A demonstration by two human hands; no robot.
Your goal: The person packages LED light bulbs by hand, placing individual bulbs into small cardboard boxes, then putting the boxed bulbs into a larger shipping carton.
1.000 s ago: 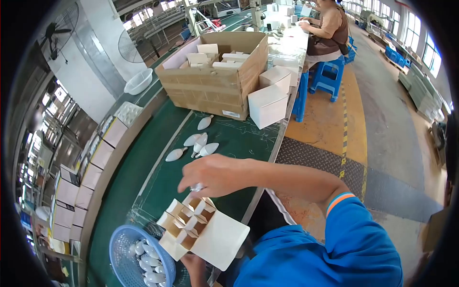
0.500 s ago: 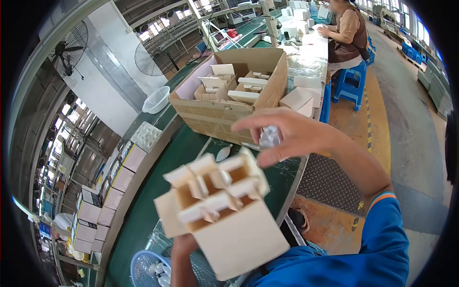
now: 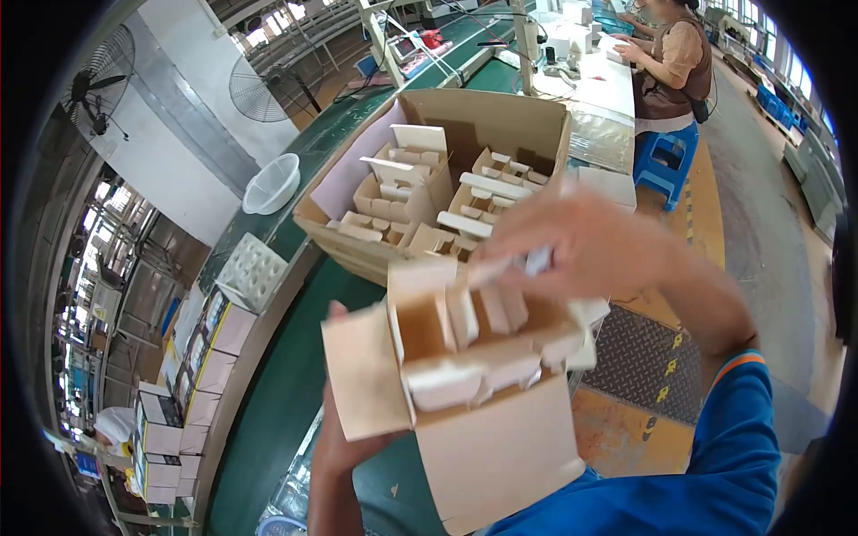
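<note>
A small cardboard box (image 3: 500, 447) with inner dividers is tilted in front of me, its flaps folded outward. My left hand (image 3: 347, 442) holds this box from its left side and underneath; the flap hides part of the fingers. Over the box's far right compartments is my right hand (image 3: 581, 246), smeared by motion. Between its curled fingers shows a small shiny grey thing (image 3: 538, 261), too blurred to name. White divider pieces (image 3: 447, 386) stand inside the box.
Behind stands a large carton (image 3: 357, 255) with several divided boxes in it. To the left are a white plastic basket (image 3: 273, 185), a white tray with holes (image 3: 253, 272) and a row of boxes (image 3: 210, 366). A co-worker (image 3: 675, 67) sits at the far right bench.
The divided box has come up and to the right. My right hand has moved right, over its compartments. My view has shifted, and the loose bulb on the table is hidden now.
</note>
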